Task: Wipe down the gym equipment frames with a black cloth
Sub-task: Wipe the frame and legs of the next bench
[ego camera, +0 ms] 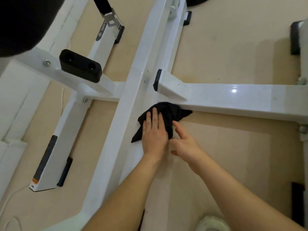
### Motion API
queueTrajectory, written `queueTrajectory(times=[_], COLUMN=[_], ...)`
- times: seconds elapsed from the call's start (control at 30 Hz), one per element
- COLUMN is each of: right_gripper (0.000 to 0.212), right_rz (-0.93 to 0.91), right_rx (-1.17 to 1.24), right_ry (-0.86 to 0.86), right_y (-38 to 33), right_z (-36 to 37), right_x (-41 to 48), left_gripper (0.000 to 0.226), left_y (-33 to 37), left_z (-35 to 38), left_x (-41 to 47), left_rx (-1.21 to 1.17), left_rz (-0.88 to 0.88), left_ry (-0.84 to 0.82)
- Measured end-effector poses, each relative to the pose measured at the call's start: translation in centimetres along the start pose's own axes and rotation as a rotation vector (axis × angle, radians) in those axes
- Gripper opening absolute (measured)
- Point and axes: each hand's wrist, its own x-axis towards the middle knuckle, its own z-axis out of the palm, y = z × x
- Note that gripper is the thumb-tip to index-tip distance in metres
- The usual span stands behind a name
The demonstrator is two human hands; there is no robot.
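Observation:
The black cloth (168,112) lies crumpled on the long white main beam (133,84) of the gym frame, right where the white cross beam (233,97) joins it. My left hand (154,134) lies flat on the cloth with fingers together and presses it against the beam. My right hand (185,145) is just to its right, one finger stretched along the cloth's right edge and the others loosely curled. I cannot tell whether it grips the cloth.
To the left are a white leg with a black rubber pad (80,67), a lower foot bar with a black grip strip (46,159), and a thin white cable (10,202). Another white upright (303,52) stands at the right edge. The floor is beige, and my shoe (211,224) is near the bottom.

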Motion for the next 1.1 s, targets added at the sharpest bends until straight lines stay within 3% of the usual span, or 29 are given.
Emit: queueTrajectory(times=[0.17, 0.33, 0.43, 0.47, 0.53, 0.63, 0.73, 0.83, 0.9, 0.97, 1.03, 1.1], right_gripper=[0.066, 0.064, 0.044, 0.032, 0.029, 0.017, 0.021, 0.025, 0.03, 0.048, 0.065, 0.067], right_rz=[0.037, 0.067, 0.179, 0.172, 0.07, -0.225, -0.395, -0.524, -0.609, -0.509, -0.224, -0.102], right_rx=[0.037, 0.156, 0.36, 0.439, 0.459, 0.019, -0.321, -0.454, -0.524, -0.792, -1.098, -1.185], right_ry=[0.011, 0.103, 0.02, -0.032, -0.036, 0.203, 0.431, 0.622, 0.625, 0.477, 0.373, 0.43], right_y=[0.5, -0.8, -2.8, -3.4, -4.7, -7.0, -8.9, -10.2, -11.1, -11.5, -10.8, -9.6], right_z=[0.2, -1.8, -2.8, -3.0, -3.4, -5.0, -7.7, -9.1, -9.0, -8.6, -8.6, -9.5], right_x=[-1.0, -1.2, -2.3, -2.3, -1.2, 1.3, 2.2, 2.5, 3.8, 5.5, 6.5, 6.2], left_gripper=[0.076, 0.069, 0.036, 0.026, 0.015, 0.008, 0.011, 0.043, 0.054, 0.06, 0.063, 0.069], left_y=[0.7, 1.2, 2.3, 3.0, 4.8, 6.4, 6.0, 5.8, 6.5, 7.3, 8.1, 8.8], left_z=[-1.3, -6.0, -10.9, -12.2, -14.2, -15.5, -15.8, -15.0, -13.8, -11.9, -10.0, -7.9], left_x=[3.8, 1.5, 0.9, 0.9, 1.6, 2.8, 3.9, 4.1, 3.8, 3.7, 4.9, 7.1], left_rx=[-0.025, -0.029, -0.313, -0.445, -0.591, -0.702, -0.745, -0.469, -0.172, 0.023, 0.052, 0.128], left_rz=[-0.19, -0.191, -0.297, -0.307, -0.237, -0.108, -0.013, 0.145, 0.219, 0.221, 0.307, 0.391], left_ry=[-0.132, -0.345, -0.477, -0.448, -0.366, -0.315, -0.261, -0.019, -0.015, -0.08, -0.055, -0.058])
